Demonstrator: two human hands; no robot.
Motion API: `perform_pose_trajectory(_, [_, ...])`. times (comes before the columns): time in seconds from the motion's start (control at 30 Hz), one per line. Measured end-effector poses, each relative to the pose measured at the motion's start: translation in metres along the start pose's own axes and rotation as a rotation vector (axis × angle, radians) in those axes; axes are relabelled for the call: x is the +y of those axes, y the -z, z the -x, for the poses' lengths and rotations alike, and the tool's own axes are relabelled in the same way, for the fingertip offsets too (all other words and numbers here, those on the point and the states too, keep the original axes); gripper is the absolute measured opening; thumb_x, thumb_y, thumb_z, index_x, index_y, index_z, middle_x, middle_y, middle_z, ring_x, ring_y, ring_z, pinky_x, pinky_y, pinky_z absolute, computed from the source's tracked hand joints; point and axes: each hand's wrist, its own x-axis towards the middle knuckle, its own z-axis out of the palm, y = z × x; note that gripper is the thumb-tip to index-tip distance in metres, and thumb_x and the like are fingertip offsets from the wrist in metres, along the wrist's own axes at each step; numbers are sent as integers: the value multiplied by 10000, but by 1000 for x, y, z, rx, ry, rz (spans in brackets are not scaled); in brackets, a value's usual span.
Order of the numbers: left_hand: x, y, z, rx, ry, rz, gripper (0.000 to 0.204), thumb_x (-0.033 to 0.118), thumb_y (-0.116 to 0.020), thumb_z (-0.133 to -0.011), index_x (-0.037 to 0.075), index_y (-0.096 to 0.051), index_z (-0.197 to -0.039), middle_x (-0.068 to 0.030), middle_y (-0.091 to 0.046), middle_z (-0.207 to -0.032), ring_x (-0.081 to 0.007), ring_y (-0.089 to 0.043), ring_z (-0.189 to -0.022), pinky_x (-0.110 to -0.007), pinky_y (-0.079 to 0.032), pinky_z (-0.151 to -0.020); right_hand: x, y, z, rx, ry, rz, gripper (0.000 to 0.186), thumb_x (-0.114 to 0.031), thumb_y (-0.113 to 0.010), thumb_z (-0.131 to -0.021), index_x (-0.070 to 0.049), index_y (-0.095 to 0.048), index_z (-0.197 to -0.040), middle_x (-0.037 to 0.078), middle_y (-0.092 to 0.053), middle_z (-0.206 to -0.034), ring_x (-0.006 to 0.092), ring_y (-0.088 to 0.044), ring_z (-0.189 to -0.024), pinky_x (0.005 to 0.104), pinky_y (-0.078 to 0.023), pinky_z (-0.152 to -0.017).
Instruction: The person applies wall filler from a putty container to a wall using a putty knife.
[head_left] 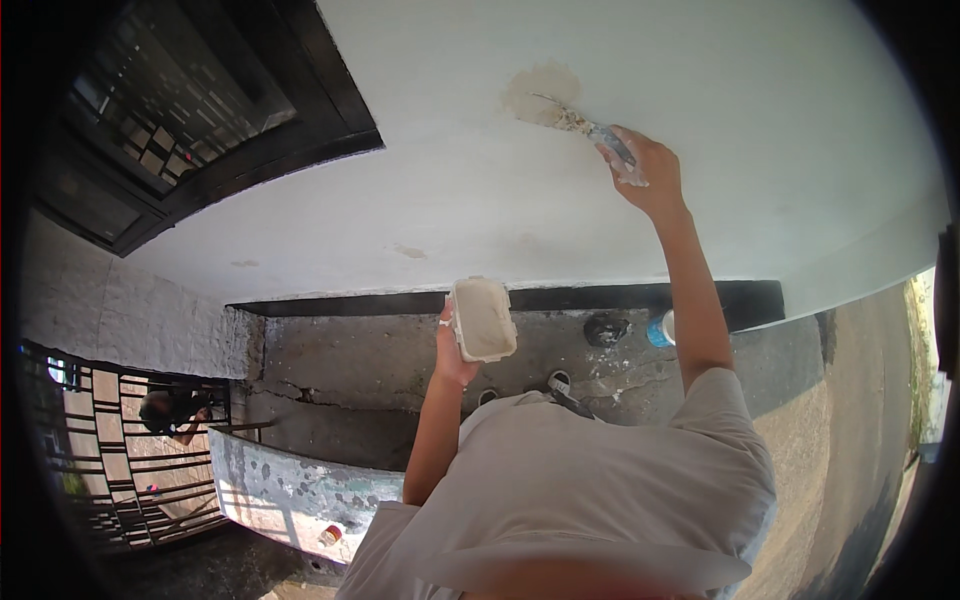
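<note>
My right hand (648,172) is wrapped round the handle of a putty knife (598,132), its head crusted with pale filler. The blade lies at a rough beige patch (548,85) on the white wall (720,90); whether it presses on the surface I cannot tell. White smears mark the fingers of that hand. Lower down, my left hand (455,350) grips a rectangular pale plastic tub (485,320) by its side. Its open top faces up, and a whitish layer coats the inside. Most of the left fingers are hidden beneath it.
A dark-framed window (270,150) is at the upper left. On the concrete floor stand a black bag-like bundle (606,330) and a blue-and-white bucket (661,329), near the wall's black base strip (560,299). A low speckled ledge (300,490), a barred gate (120,450) and another person (172,410) are at left.
</note>
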Motion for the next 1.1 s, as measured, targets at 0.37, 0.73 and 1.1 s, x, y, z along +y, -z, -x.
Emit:
perform_pose_trajectory(0.37, [0,2,0,-61,20,31,643,582,-374,-1002,101,-477,-1416,-130,-586,-1326,-303,-604,-1178,-492,-519,-973,1,9,-30,55,29,186,258,-383,-729,-847,-154,-739,-965,31,-686,-783,247,-649,-642,345,-506,-564])
perform_pose_trajectory(0.73, [-5,-2,-10,-50,51,9,627,568,-369,-1005,110,-477,-1421,-121,-581,-1343,-303,-592,-1205,-494,-505,-1000,-10,39,-27,122,206,87,284,-352,-799,-797,-91,-742,-893,40,-684,-712,220,-621,-544,315,-475,-492])
perform_pose_trajectory(1.1, [-3,-6,-6,-103,70,87,614,559,-410,-997,111,-475,-1412,-131,-578,-1333,-303,-595,-1193,-495,-525,-970,4,72,-24,275,36,125,241,-285,-825,-774,-80,-725,-851,56,-679,-685,227,-628,-541,310,-487,-497])
